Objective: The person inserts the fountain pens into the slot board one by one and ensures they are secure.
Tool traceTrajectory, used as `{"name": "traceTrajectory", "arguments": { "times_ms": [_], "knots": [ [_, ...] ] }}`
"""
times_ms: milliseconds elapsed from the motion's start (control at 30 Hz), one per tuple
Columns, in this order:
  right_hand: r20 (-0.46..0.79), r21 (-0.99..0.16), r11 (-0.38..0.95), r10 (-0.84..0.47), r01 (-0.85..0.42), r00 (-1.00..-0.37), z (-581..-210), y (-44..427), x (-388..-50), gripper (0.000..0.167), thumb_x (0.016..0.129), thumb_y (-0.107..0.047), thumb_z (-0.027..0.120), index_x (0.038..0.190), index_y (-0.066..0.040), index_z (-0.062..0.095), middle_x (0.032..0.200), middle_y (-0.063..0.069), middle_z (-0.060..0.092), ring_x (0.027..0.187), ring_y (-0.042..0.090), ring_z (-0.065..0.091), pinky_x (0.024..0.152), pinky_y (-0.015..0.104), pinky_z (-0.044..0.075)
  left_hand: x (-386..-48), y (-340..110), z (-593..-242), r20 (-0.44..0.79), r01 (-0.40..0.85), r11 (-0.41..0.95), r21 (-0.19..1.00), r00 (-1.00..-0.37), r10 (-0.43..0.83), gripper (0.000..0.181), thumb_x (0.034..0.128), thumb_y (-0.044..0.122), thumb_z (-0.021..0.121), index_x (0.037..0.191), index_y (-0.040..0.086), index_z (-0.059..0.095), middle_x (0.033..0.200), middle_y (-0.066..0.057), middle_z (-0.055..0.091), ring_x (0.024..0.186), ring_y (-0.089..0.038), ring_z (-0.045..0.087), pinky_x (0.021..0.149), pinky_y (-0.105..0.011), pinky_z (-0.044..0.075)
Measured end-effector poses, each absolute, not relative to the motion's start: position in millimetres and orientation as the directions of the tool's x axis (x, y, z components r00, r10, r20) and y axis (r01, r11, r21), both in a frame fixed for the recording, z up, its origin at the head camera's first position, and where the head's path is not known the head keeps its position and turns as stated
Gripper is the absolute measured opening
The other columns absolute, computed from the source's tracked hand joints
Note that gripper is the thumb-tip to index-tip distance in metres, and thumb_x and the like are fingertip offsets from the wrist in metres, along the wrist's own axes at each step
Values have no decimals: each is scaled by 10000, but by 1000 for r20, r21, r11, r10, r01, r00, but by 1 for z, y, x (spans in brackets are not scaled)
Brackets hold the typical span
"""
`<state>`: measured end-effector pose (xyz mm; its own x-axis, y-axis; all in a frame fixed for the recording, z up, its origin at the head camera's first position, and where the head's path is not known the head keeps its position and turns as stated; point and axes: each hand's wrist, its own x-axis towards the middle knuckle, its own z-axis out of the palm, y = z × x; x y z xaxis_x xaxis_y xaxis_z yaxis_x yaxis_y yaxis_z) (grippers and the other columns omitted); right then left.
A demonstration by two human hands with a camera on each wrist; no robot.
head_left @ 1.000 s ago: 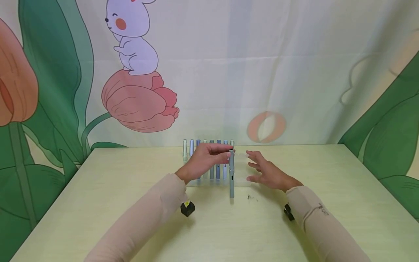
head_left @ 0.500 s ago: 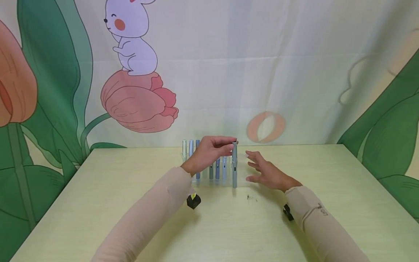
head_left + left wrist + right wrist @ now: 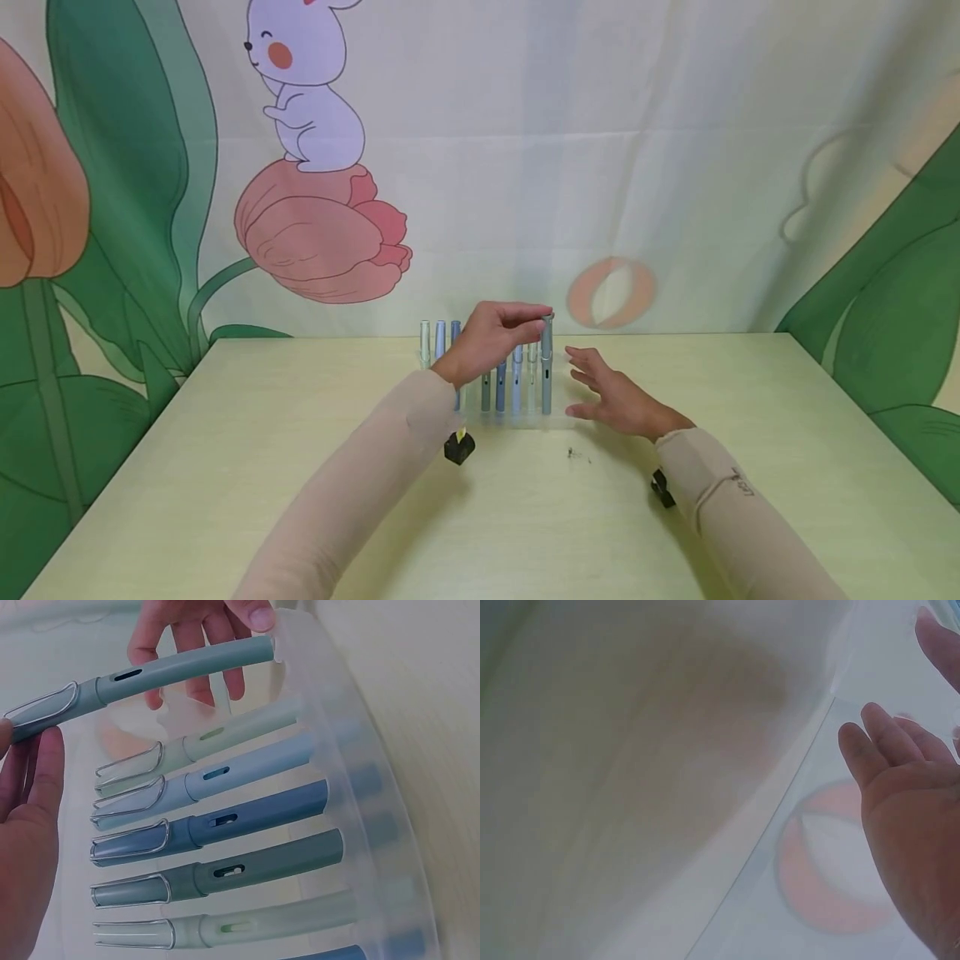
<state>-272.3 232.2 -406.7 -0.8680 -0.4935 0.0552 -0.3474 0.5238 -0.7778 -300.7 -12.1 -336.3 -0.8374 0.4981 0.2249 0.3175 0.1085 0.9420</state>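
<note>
My left hand (image 3: 498, 335) pinches a grey-green fountain pen (image 3: 547, 367) by its clipped cap end, between thumb and fingers. The pen stands upright at the right end of a frosted clear pen rack (image 3: 311, 652); in the left wrist view its lower tip meets the rack's edge. Beside it a row of capped pens fills the rack: pale green (image 3: 247, 727), light blue (image 3: 259, 769), dark blue (image 3: 262, 814), dark green (image 3: 270, 859) and more. My right hand (image 3: 618, 392) hovers by the rack's right end, fingers spread, holding nothing.
The rack stands on a pale wooden table (image 3: 570, 533) near its back edge. A printed curtain (image 3: 480, 167) hangs behind the table. Small dark specks (image 3: 577, 455) lie in front of the rack's right end.
My left hand has carried the grey-green pen right and back, from in front of the rack to its right end beside the pale green pen. My right hand has stayed in place.
</note>
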Motion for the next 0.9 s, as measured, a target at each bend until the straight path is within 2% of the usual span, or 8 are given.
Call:
{"name": "traceTrajectory", "arguments": {
  "times_ms": [200,367,600,900],
  "knots": [
    [79,-771,515,-507,-375,-858,-407,234,-273,840,927,-62,711,1547,-89,145,1608,269,166,1445,460,259,1117,606,294,-306,-7,-335,199,307,145,941,-845,496,335,1002,152,624,1327,76,648,1326,-35,644,1104,-165,672,988,-340,509],
    [59,-778,522,-493,-350,-868,-408,232,-273,853,919,-57,720,1547,-108,145,1612,259,168,1454,430,267,1126,589,293,-309,-2,-332,195,305,159,939,-852,486,323,1002,149,624,1315,81,658,1318,-44,648,1121,-170,663,980,-332,513],
    [65,-776,520,-497,-357,-865,-408,233,-275,856,919,-56,720,1545,-86,137,1604,277,176,1449,439,271,1118,592,305,-312,3,-331,186,305,174,936,-853,488,324,1000,122,622,1315,54,651,1306,-68,653,1140,-189,652,1004,-386,501],
    [54,-774,526,-500,-353,-864,-407,233,-274,859,923,-61,716,1551,-82,131,1605,274,176,1451,430,272,1117,586,313,-313,7,-335,141,268,226,937,-878,458,291,996,130,631,1280,106,686,1286,-27,664,1171,-174,614,974,-339,515]
  ]
}}
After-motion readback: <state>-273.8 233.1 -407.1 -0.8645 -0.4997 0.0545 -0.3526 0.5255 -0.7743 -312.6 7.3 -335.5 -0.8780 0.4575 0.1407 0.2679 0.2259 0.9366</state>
